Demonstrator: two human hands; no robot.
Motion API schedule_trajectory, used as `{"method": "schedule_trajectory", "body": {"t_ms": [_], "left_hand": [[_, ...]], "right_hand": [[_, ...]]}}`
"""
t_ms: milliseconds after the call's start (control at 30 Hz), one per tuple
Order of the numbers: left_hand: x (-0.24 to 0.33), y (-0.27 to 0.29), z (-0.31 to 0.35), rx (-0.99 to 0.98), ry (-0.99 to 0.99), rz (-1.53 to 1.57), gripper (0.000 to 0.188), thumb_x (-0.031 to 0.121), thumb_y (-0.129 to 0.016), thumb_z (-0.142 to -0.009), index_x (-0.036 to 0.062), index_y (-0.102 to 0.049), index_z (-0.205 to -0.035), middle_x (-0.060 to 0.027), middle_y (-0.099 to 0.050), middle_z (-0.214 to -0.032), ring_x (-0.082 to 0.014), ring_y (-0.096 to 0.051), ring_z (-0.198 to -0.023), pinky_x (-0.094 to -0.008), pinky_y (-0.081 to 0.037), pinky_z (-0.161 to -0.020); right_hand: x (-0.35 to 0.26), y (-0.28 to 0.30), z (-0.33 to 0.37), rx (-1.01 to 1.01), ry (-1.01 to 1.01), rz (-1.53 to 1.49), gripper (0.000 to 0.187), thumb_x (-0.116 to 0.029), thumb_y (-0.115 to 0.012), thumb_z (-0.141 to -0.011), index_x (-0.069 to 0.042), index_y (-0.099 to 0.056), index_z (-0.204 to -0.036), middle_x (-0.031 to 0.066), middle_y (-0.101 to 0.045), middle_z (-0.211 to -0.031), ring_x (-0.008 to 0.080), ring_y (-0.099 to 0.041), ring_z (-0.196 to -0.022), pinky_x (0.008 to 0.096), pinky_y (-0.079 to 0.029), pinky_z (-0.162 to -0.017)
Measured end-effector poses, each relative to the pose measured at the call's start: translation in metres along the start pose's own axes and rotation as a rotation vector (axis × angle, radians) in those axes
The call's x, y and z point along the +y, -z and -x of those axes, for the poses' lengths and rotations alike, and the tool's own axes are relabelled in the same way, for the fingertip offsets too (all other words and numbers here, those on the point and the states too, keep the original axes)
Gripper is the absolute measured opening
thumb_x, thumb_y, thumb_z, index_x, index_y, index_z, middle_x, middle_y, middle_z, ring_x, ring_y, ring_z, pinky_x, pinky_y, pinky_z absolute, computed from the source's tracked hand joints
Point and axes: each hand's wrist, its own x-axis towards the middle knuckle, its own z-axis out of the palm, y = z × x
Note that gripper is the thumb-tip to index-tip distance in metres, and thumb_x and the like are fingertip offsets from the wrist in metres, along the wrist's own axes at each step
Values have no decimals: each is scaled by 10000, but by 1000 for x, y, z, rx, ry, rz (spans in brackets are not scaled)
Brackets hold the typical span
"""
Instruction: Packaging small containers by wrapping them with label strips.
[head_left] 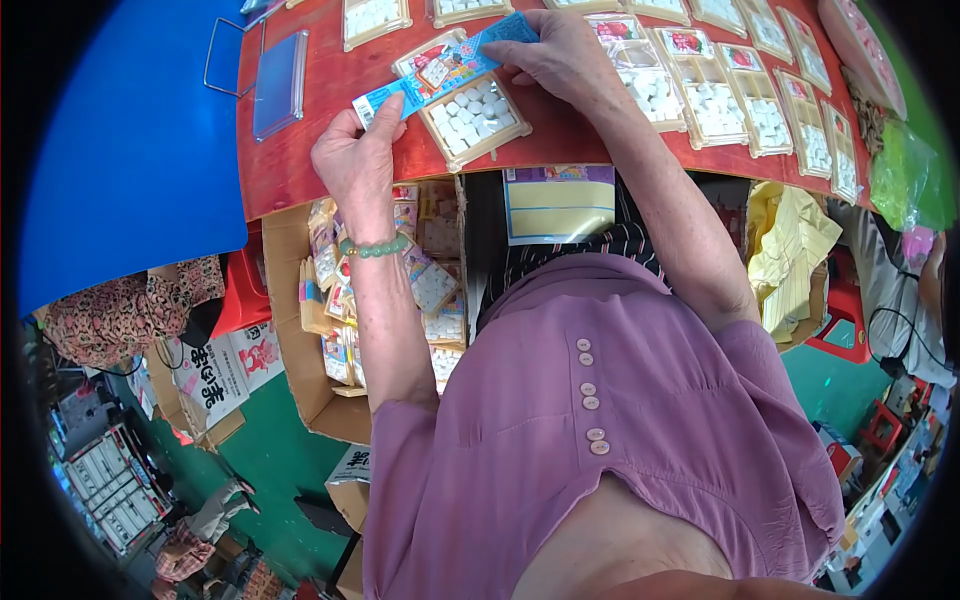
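Observation:
My left hand [360,155], with a green bead bracelet [374,248] on its wrist, pinches the near left end of a printed blue strip [465,62], which looks like a paper or card label. The far right end of it is between the thumb and fingers of my right hand [563,62]. Stretched at a slant, the strip passes over a small beige tray [460,161] of white tile-like pieces [474,118]. It covers part of the tray's upper end, where a picture card [432,46] shows. Whether the strip touches the tray I cannot tell.
Similar filled trays [718,112] stand in rows on the red table [560,143], at right and back. A clear blue-tinted case [281,85] lies left. Below the edge, a cardboard box [285,260] holds many packed trays; another box holds yellow paper [790,250]. A co-worker [135,315] sits left.

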Motion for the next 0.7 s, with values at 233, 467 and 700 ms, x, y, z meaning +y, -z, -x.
{"method": "schedule_trajectory", "body": {"t_ms": [233,467,700], "left_hand": [[-2,-1,-4,-13,15,-83,141,90,-760,-770,-26,-682,-783,-53,-664,-719,-75,-579,-594,-202,-471,-562],[-4,-3,-7,-38,-12,-164,137,83,-768,-755,-30,-694,-784,-23,-654,-699,-45,-527,-611,-195,-414,-561],[-3,-1,-5,-51,-7,-186,134,83,-772,-747,-22,-704,-794,-11,-654,-705,-38,-520,-618,-193,-409,-560]], "right_hand": [[-2,-2,0,-4,-17,-44,263,-214,-657,-821,36,-674,-902,147,-672,-705,218,-652,-625,342,-504,-606],[-6,2,0,42,20,52,263,-188,-678,-782,44,-669,-906,181,-672,-732,269,-663,-668,368,-505,-636],[-8,2,3,59,48,141,276,-190,-706,-751,41,-659,-894,208,-667,-797,309,-657,-758,384,-496,-687]]}}
